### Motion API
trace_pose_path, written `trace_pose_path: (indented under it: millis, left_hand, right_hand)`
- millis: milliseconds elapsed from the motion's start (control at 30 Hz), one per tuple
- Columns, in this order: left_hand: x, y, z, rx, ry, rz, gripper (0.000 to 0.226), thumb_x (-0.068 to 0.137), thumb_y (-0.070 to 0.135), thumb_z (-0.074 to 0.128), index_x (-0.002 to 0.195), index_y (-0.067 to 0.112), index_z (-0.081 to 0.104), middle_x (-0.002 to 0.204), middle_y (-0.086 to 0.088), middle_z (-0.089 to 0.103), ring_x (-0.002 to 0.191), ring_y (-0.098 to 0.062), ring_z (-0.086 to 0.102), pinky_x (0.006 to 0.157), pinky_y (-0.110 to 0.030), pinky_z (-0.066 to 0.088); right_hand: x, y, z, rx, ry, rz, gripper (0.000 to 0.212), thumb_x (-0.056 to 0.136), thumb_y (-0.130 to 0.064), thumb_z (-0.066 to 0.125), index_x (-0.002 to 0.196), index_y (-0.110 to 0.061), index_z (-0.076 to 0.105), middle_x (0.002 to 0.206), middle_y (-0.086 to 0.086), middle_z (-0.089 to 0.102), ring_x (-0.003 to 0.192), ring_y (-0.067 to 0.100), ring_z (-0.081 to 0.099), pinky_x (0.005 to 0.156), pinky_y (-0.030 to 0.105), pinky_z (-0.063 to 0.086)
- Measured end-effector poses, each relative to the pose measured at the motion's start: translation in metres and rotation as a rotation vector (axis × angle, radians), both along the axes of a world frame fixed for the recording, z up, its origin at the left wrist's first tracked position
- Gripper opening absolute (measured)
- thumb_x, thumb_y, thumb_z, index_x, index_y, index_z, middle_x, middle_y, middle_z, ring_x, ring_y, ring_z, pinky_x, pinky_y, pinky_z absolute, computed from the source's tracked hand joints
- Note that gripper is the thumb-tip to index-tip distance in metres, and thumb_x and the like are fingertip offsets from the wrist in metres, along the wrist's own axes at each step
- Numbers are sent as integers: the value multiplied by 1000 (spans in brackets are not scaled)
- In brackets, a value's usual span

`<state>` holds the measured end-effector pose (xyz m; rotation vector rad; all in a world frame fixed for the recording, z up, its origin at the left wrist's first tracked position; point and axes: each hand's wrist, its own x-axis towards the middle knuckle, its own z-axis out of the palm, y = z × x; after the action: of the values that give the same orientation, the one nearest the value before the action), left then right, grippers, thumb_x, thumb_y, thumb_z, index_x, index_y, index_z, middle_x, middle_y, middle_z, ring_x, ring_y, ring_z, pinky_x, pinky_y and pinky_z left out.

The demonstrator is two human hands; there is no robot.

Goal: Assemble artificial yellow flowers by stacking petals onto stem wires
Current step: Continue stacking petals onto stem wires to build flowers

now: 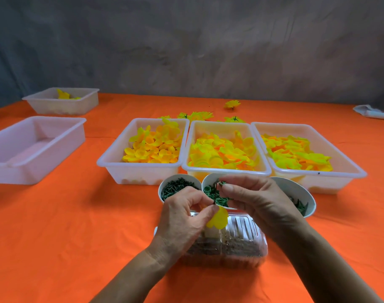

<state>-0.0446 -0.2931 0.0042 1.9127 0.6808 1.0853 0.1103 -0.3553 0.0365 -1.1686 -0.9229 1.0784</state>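
Observation:
My left hand (183, 217) pinches a small yellow petal (218, 218) on a thin dark stem, just above a clear plastic box (241, 241). My right hand (252, 197) pinches a small green ring piece (222, 183) over the middle cup (208, 178) of green rings. A cup of green stem pins (178, 186) stands to its left and a third cup (300, 193) to its right, partly hidden by my right hand. Three white trays of yellow petals (153, 145) (223, 152) (296, 152) stand behind the cups.
An empty white tray (29, 147) sits at the left, and another tray (62, 99) with a few yellow flowers at the far left. Finished yellow flowers (231, 104) lie behind the petal trays. A white object (372, 112) lies at the far right on the orange table.

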Motion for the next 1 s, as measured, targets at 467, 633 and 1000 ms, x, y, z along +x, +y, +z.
trace_pose_path:
  millis: [467,633,1000]
  left_hand:
    - [4,-3,-1,-8,-225,39,9,75,27,74,82,22,74,83,6,70,80,-14,66,71,-34,55]
    - [9,-2,4,-64,-337,50,7,74,21,75,81,19,75,83,-3,71,78,-22,66,71,-29,54]
    - [12,-8,16,-121,-370,12,11,72,26,73,74,15,72,73,-2,66,71,-25,62,73,-50,55]
  right_hand:
    - [-18,-8,-1,241,-89,-165,24,53,-19,79,78,-15,78,77,11,74,70,16,70,60,21,53]
    - [-22,-8,-1,290,-64,-189,28,57,-21,78,83,-12,77,83,15,74,76,22,72,66,23,54]
    - [-34,-5,5,372,-147,-239,20,63,-11,76,81,-3,73,78,16,73,72,24,70,64,24,54]
